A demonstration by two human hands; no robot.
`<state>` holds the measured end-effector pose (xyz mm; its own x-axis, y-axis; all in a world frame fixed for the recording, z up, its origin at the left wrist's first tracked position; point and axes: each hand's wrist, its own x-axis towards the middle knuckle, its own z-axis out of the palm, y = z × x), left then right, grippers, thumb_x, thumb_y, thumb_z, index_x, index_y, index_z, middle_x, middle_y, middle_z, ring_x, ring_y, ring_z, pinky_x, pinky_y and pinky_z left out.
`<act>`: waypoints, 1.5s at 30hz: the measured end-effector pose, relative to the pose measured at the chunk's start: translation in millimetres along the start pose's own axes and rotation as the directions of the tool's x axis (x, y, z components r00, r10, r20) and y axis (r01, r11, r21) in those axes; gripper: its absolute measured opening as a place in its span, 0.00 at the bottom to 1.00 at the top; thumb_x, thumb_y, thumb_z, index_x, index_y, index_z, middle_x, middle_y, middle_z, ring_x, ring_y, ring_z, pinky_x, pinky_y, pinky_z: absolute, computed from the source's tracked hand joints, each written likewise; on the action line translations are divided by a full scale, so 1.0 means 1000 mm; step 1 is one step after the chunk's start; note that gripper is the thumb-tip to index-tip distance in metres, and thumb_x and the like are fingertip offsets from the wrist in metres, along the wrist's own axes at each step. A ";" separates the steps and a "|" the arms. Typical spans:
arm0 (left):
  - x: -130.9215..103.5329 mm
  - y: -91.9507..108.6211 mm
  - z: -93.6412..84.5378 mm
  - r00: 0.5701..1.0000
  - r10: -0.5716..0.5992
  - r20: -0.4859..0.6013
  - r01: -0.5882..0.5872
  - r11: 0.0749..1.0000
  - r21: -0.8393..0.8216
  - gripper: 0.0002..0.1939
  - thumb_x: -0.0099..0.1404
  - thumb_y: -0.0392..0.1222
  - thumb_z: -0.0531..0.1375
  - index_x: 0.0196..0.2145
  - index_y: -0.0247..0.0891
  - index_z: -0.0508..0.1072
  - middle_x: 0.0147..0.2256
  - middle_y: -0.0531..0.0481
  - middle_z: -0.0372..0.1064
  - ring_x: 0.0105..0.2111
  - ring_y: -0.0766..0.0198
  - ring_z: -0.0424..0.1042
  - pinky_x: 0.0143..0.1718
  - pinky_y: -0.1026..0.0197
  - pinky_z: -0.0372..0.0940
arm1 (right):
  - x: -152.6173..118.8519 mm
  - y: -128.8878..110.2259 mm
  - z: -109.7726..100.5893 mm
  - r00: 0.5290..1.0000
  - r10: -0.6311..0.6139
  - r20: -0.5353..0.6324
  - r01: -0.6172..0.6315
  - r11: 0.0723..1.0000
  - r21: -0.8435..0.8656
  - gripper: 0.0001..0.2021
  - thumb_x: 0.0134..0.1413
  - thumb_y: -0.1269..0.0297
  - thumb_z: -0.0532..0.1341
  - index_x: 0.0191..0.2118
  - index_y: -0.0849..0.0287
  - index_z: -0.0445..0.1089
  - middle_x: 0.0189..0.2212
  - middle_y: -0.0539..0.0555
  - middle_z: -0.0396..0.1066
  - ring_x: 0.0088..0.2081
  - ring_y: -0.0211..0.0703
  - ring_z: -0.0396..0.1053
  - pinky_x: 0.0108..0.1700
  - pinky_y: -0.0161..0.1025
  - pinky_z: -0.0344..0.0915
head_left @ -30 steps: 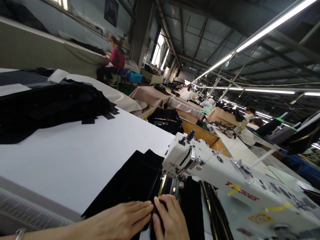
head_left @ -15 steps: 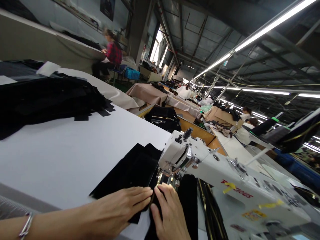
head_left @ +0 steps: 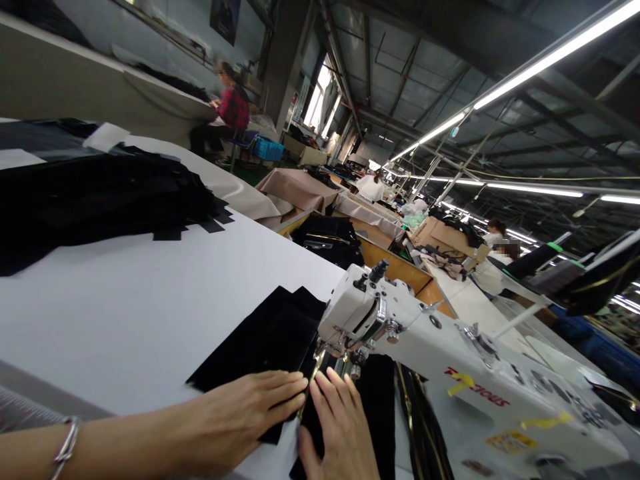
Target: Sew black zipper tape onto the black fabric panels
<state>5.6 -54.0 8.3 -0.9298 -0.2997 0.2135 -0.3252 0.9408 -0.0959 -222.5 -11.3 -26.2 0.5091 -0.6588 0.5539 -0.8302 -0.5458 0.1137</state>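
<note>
My left hand [head_left: 245, 410] lies with fingers stretched out and together on a black fabric piece [head_left: 267, 330], its fingertips beside a gold-toothed zipper [head_left: 317, 369]. Just right of that zipper, my right hand [head_left: 343, 420] rests flat with its fingers apart on dark fabric. Both sets of fingertips are close in front of the presser foot of a white sewing machine [head_left: 425, 333]. The zipper runs under the needle area, and the exact stitching point is hidden by the machine head. More black fabric [head_left: 383, 400] lies right of my right hand.
Gold-toothed black zipper strips [head_left: 420, 420] lie beside the machine arm. A pile of black cut pieces [head_left: 100, 200] covers the white table's [head_left: 150, 313] far left. Behind the machine stands a wooden bin [head_left: 385, 257] holding black fabric [head_left: 327, 240]. A person [head_left: 233, 110] sits further back.
My right hand's fingers have spread a little and flattened near the presser foot. My left hand stays at about the same place on the fabric. The view has shifted slightly.
</note>
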 end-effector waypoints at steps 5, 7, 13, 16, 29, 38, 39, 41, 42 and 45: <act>0.005 -0.013 0.020 0.993 -0.076 -0.084 0.067 0.991 -0.112 0.40 0.49 0.24 0.53 0.62 0.29 0.63 0.63 0.40 0.60 0.64 0.53 0.60 0.66 0.52 0.57 | 0.009 0.004 -0.002 0.996 0.084 0.012 -0.085 0.994 0.073 0.26 0.56 0.68 0.56 0.62 0.59 0.64 0.60 0.51 0.67 0.60 0.54 0.66 0.56 0.60 0.72; 0.008 -0.019 0.023 0.989 -0.078 -0.126 0.059 0.987 -0.148 0.39 0.50 0.24 0.52 0.62 0.30 0.64 0.63 0.41 0.61 0.64 0.55 0.59 0.67 0.53 0.56 | 0.011 0.010 -0.001 0.992 0.072 0.101 -0.078 0.995 0.063 0.27 0.57 0.68 0.56 0.63 0.61 0.62 0.62 0.53 0.64 0.62 0.55 0.63 0.57 0.61 0.71; 0.018 -0.030 0.018 0.987 -0.062 -0.148 0.032 0.981 -0.194 0.39 0.49 0.22 0.51 0.60 0.31 0.64 0.59 0.42 0.66 0.63 0.59 0.61 0.66 0.58 0.56 | 0.017 0.023 0.004 0.954 0.130 0.271 -0.157 0.984 0.081 0.28 0.59 0.68 0.54 0.65 0.65 0.60 0.63 0.58 0.62 0.63 0.56 0.62 0.61 0.64 0.66; 0.020 -0.032 0.019 0.984 -0.087 -0.153 0.054 0.977 -0.206 0.39 0.48 0.21 0.50 0.60 0.32 0.63 0.59 0.40 0.65 0.62 0.55 0.62 0.65 0.54 0.58 | 0.020 0.026 0.004 0.938 0.155 0.310 -0.203 0.971 0.126 0.28 0.59 0.67 0.55 0.65 0.63 0.60 0.63 0.58 0.63 0.63 0.58 0.62 0.63 0.65 0.64; 0.022 -0.040 0.028 0.966 -0.138 -0.220 0.044 0.922 -0.385 0.30 0.44 0.18 0.52 0.44 0.37 0.69 0.42 0.51 0.70 0.43 0.59 0.72 0.45 0.62 0.66 | 0.009 0.023 0.011 0.990 0.136 0.026 -0.138 0.943 0.305 0.20 0.58 0.74 0.54 0.55 0.54 0.65 0.53 0.55 0.71 0.55 0.50 0.69 0.54 0.54 0.73; 0.023 -0.043 0.030 0.959 -0.016 -0.284 -0.084 0.937 -0.339 0.16 0.65 0.22 0.46 0.43 0.34 0.67 0.40 0.44 0.70 0.42 0.54 0.70 0.47 0.57 0.64 | 0.014 0.022 0.008 0.994 0.061 -0.089 -0.037 0.968 0.249 0.19 0.57 0.77 0.52 0.52 0.56 0.67 0.48 0.54 0.74 0.50 0.49 0.72 0.50 0.51 0.76; 0.023 -0.043 0.030 0.959 -0.017 -0.284 -0.084 0.937 -0.338 0.17 0.64 0.22 0.46 0.43 0.34 0.67 0.40 0.44 0.70 0.42 0.54 0.70 0.47 0.57 0.64 | 0.014 0.022 0.008 0.994 0.061 -0.087 -0.038 0.968 0.248 0.18 0.57 0.76 0.52 0.51 0.56 0.67 0.48 0.54 0.74 0.50 0.49 0.72 0.50 0.51 0.76; 0.023 -0.044 0.029 0.960 -0.015 -0.280 -0.083 0.939 -0.334 0.18 0.63 0.21 0.46 0.42 0.34 0.67 0.40 0.44 0.70 0.42 0.55 0.69 0.45 0.58 0.64 | 0.012 0.023 0.009 0.995 0.060 -0.082 -0.037 0.967 0.251 0.18 0.57 0.76 0.52 0.51 0.56 0.68 0.48 0.54 0.74 0.51 0.49 0.72 0.50 0.52 0.76; 0.024 -0.044 0.029 0.961 -0.008 -0.276 -0.086 0.941 -0.327 0.18 0.63 0.21 0.45 0.42 0.34 0.67 0.39 0.44 0.70 0.41 0.55 0.69 0.44 0.58 0.64 | 0.011 0.023 0.009 0.995 0.060 -0.082 -0.038 0.967 0.254 0.18 0.57 0.76 0.52 0.51 0.56 0.68 0.49 0.54 0.74 0.51 0.49 0.72 0.50 0.52 0.76; 0.024 -0.041 0.026 0.966 0.026 -0.256 -0.104 0.949 -0.297 0.16 0.65 0.22 0.46 0.43 0.33 0.68 0.39 0.43 0.70 0.41 0.54 0.69 0.46 0.56 0.64 | 0.009 0.024 0.011 0.993 0.075 -0.089 -0.048 0.963 0.265 0.17 0.58 0.76 0.53 0.50 0.56 0.68 0.49 0.54 0.74 0.50 0.50 0.72 0.50 0.52 0.75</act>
<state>-7.5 -103.6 -7.7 -0.8631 -0.2247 0.4523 -0.1610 0.9713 0.1753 -235.4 -35.6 -27.6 0.4235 -0.6489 0.6321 -0.7637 -0.6310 -0.1361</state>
